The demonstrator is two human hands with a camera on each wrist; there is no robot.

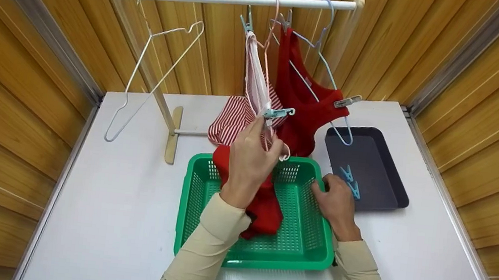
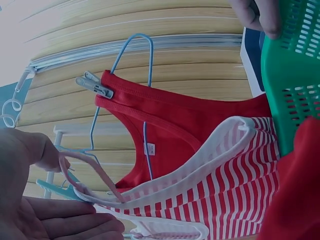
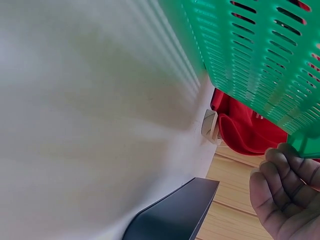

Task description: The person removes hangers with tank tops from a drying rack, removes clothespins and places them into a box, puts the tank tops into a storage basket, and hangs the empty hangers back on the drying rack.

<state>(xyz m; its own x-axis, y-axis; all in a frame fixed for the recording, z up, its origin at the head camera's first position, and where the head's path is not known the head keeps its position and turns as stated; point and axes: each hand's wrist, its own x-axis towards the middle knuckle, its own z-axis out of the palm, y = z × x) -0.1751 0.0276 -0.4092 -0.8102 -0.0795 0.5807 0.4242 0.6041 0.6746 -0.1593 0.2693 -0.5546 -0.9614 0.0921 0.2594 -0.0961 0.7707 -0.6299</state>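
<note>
Left hand (image 1: 250,158), grip relaxed, fingers extended at the pale-blue plastic peg (image 1: 278,113) on the red-and-white striped cloth garment (image 1: 232,122), twelve o'clock of the green perforated basket (image 1: 280,265); contact unclear. Right hand (image 1: 338,206) grips the basket's rim. Pegging appears nearly finished; next calls for checking hold.

Basket (image 1: 273,264) left of tray (image 1: 368,155)

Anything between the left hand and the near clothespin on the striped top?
Nothing visible. In the head view, the left hand is right at the light-blue clothespin on the red-and-white striped top; the green basket lies below.
</note>
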